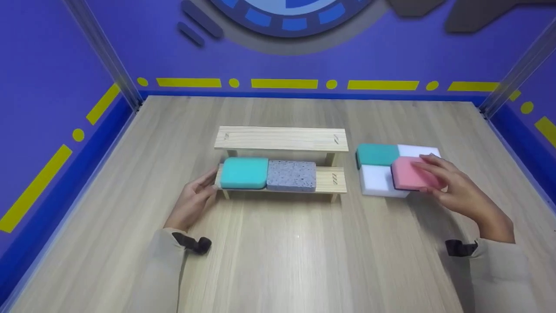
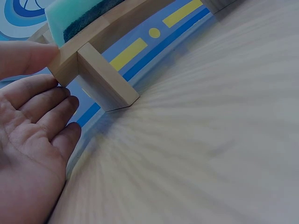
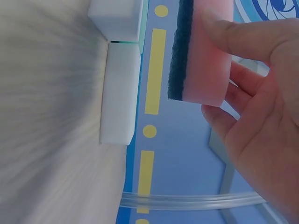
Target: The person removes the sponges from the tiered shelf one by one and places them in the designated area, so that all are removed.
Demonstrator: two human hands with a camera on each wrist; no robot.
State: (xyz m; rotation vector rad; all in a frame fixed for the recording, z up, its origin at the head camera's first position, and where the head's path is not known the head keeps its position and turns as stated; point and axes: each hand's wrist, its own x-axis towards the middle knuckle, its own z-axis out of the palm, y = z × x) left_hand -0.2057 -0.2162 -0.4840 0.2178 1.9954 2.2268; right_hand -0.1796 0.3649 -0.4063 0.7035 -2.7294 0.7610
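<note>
In the head view my right hand (image 1: 456,187) grips a pink sponge (image 1: 415,174). The right wrist view shows the sponge's dark scouring layer (image 3: 180,56) and the block raised off the table. My left hand (image 1: 195,200) pinches the left end of the front board of a two-level wooden stand (image 1: 330,179), thumb and index finger at its corner. On that board, a turquoise sponge (image 1: 244,172) lies beside a grey speckled pumice-like block (image 1: 291,175). Under the pink sponge are white sponge blocks (image 1: 378,180), and a green sponge (image 1: 377,154) lies behind them.
The stand's rear board (image 1: 282,139) is higher and carries nothing. A further white block (image 1: 417,151) lies right of the green sponge. Blue panels with yellow marks (image 1: 284,83) wall in the wooden table (image 1: 278,252) at the back and sides.
</note>
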